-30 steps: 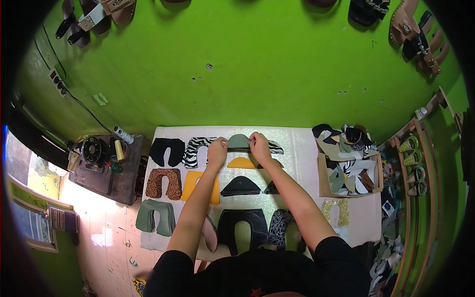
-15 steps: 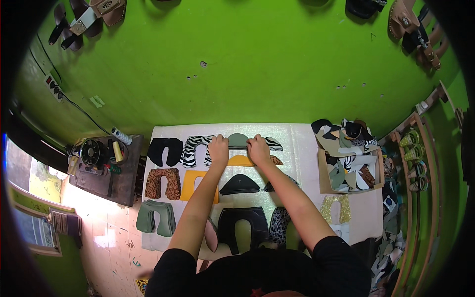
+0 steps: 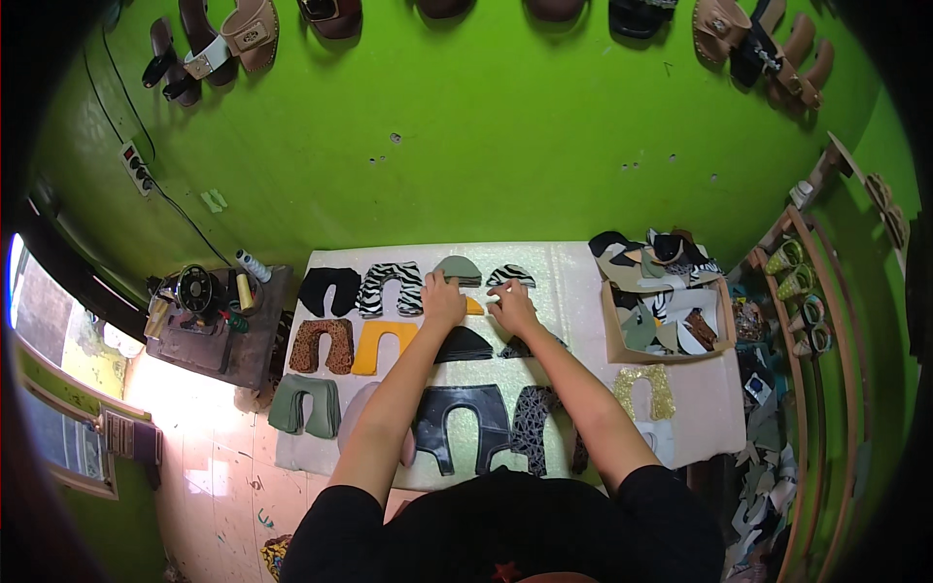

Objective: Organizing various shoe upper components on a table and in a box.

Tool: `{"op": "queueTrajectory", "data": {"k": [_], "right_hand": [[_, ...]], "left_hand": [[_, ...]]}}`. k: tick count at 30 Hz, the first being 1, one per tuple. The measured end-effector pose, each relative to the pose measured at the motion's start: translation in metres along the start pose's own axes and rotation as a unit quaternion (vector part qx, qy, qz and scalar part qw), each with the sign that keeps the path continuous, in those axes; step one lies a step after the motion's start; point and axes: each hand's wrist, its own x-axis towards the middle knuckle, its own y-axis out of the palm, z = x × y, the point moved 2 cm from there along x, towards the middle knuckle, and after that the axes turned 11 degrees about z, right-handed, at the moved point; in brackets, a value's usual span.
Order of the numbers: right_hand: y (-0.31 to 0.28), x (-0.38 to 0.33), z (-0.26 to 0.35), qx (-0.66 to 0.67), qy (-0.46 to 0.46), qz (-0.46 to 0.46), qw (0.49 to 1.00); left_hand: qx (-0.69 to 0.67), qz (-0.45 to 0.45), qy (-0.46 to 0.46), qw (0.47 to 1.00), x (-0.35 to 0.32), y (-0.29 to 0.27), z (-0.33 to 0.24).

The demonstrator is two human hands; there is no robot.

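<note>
A stack of grey-green half-moon cut pieces (image 3: 457, 269) lies at the back middle of the table. My left hand (image 3: 444, 303) is at its lower edge, fingers apart, covering part of a yellow half-moon piece (image 3: 474, 306). My right hand (image 3: 512, 309) hovers just below a zebra-striped half-moon piece (image 3: 512, 276), its fingers bent but spread, with nothing visible between them. Below my wrists lie black half-moon pieces (image 3: 465, 345) and a dark patterned piece (image 3: 520, 348), partly behind my right arm.
U-shaped pieces in zebra (image 3: 391, 290), leopard (image 3: 321, 347), yellow (image 3: 382, 348) and green (image 3: 304, 406) lie leftward; a black one (image 3: 462, 423) is nearer me. A scrap-filled cardboard box (image 3: 671, 347) stands right. A sewing-supply side table (image 3: 253, 350) is left; sandals (image 3: 251, 34) hang on the wall.
My hands have left the two sides of the green stack and come slightly nearer me. More of the zebra half-moon shows. The whole view has shifted, with more wall sandals visible.
</note>
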Motion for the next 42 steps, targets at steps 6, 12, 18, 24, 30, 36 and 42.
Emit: {"op": "queueTrajectory", "data": {"k": [6,12,18,24,30,36,42], "right_hand": [[-0.03,-0.04,-0.021,0.0,0.009,-0.01,1.0],[-0.071,-0.085,-0.056,0.038,0.016,-0.115,0.993],[-0.118,-0.133,-0.099,0.034,0.025,-0.193,0.98],[-0.166,-0.163,-0.142,0.022,0.037,-0.263,0.964],[-0.19,-0.162,-0.184,-0.008,0.084,-0.243,0.966],[-0.211,-0.132,-0.219,-0.053,0.199,-0.165,0.965],[-0.22,-0.096,-0.24,-0.096,0.232,-0.078,0.965]], "left_hand": [[-0.011,0.085,0.084,0.993,-0.024,0.01,-0.065],[-0.108,0.162,0.197,0.961,-0.056,0.028,-0.15],[-0.15,0.166,0.253,0.941,-0.067,0.042,-0.222],[-0.185,0.146,0.257,0.937,-0.069,0.051,-0.285],[-0.119,0.057,0.182,0.974,-0.055,0.066,-0.31],[-0.118,0.06,0.135,0.982,-0.048,0.076,-0.31],[-0.136,0.046,0.115,0.983,-0.046,0.084,-0.309]]}}
